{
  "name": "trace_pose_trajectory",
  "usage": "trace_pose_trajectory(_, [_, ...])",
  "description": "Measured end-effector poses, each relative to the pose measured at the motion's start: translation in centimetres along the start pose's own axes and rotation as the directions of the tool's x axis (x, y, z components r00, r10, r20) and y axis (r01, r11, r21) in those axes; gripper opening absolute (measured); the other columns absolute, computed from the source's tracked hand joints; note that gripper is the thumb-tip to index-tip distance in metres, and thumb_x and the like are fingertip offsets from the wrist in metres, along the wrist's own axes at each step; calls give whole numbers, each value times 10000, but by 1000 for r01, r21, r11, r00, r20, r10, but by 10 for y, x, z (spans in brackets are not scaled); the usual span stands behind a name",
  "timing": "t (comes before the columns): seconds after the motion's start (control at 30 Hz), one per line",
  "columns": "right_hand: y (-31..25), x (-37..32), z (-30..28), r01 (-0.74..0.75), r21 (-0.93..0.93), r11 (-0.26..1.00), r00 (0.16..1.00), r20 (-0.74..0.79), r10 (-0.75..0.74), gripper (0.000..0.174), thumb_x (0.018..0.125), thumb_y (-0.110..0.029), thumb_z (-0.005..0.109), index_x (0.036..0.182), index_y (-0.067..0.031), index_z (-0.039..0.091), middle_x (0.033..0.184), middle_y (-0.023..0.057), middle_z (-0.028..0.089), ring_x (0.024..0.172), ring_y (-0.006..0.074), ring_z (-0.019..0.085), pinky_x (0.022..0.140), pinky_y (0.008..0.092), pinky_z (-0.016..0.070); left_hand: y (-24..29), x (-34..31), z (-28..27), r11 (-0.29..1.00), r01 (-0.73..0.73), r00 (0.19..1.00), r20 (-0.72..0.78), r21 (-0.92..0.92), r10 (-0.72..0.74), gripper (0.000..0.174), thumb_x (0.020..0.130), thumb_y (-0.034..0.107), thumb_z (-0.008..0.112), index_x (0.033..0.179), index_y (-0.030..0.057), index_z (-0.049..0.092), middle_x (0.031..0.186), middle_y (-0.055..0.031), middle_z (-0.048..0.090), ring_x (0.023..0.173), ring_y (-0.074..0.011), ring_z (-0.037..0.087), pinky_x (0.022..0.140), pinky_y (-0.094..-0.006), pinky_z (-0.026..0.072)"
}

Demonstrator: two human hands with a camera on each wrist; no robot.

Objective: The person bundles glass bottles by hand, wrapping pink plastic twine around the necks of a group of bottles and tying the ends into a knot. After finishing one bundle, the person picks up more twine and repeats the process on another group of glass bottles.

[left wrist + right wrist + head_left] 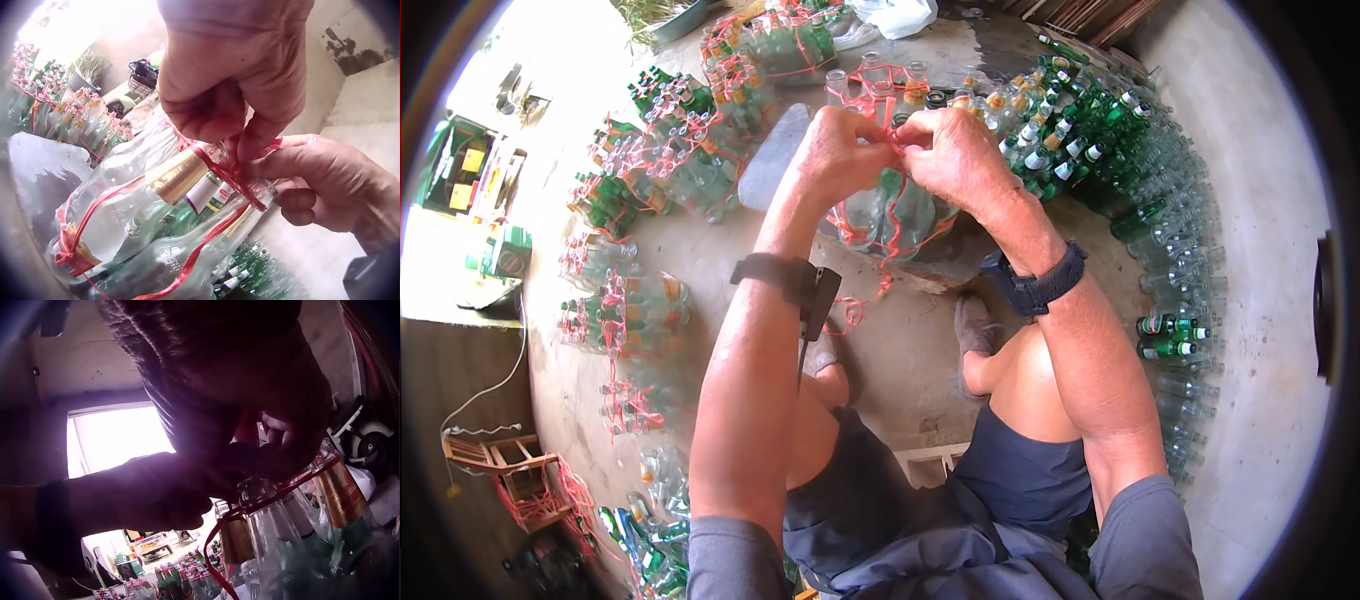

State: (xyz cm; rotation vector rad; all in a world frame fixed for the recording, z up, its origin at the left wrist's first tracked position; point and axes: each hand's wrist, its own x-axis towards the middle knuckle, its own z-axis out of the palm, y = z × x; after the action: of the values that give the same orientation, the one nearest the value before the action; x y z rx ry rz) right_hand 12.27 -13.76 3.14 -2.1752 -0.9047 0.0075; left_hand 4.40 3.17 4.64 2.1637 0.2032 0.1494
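Observation:
Both hands meet over a bundle of glass bottles [865,215] bound with red twine [893,215]. My left hand [840,150] pinches the twine at the bottle necks, and my right hand [960,155] pinches it right beside, fingertips nearly touching. In the left wrist view, the twine [215,167] runs around the necks under the left hand [234,69], with the right hand [331,181] at the right. Clear bottles [181,256] and a gold-foiled neck [178,175] show below. The right wrist view is dark; twine [215,550] hangs down beside a clear bottle [275,544].
Tied bottle bundles [625,310] line the floor at the left. Many loose green and clear bottles [1090,130] curve along the right wall [1260,200]. A small wooden stool [500,455] with red twine lies at lower left. A flat pale slab [775,160] is beside the bundle.

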Motion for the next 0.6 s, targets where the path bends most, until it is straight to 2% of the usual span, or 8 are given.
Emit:
trace_pose_trajectory(0.1, [-3, 2, -2, -15, -69, 997, 1000, 18, 16, 177, 868, -225, 743, 1002, -173, 846, 939, 157, 788, 926, 353, 766, 837, 447, 607, 0, -2, -1, 1000, 16, 1000, 12, -22, -15, 237, 854, 179, 748, 928, -37, 811, 702, -16, 690, 631, -71, 572, 580, -292, 479])
trace_pose_trajectory(0.23, [0, 4, -3, -67, -31, 997, 997, 42, 69, 179, 847, -261, 777, 993, -189, 852, 945, 142, 794, 928, 345, 769, 838, 439, 610, -2, 0, -2, 999, 32, 999, 25, -38, -31, 244, 860, 189, 753, 925, -39, 811, 698, -24, 688, 617, -73, 587, 562, -287, 478])
trace_pose_trajectory(0.33, [-1, 7, -4, -69, -28, 997, 995, 65, 70, 204, 831, -281, 794, 998, -180, 854, 949, 142, 795, 932, 341, 771, 844, 436, 610, -1, -1, 0, 997, 36, 999, 15, -66, -35, 253, 860, 184, 748, 944, -47, 808, 697, -35, 688, 615, -87, 629, 564, -288, 490])
trace_pose_trajectory(0.4, [-4, 7, -3, -77, -95, 992, 996, 39, 81, 225, 820, -295, 803, 996, -163, 852, 949, 144, 796, 934, 335, 774, 846, 434, 610, 3, -3, 0, 998, 31, 999, -4, -62, -32, 262, 857, 182, 744, 953, -55, 802, 687, -48, 691, 621, -103, 669, 580, -287, 507])
trace_pose_trajectory(0.6, [-3, 10, -2, -92, -105, 990, 995, 26, 95, 232, 806, -277, 792, 972, -123, 844, 939, 165, 792, 926, 347, 774, 845, 441, 609, 3, -3, -1, 999, 18, 1000, -5, -32, -18, 275, 867, 201, 739, 952, -54, 798, 678, -69, 704, 609, -114, 690, 575, -300, 528])
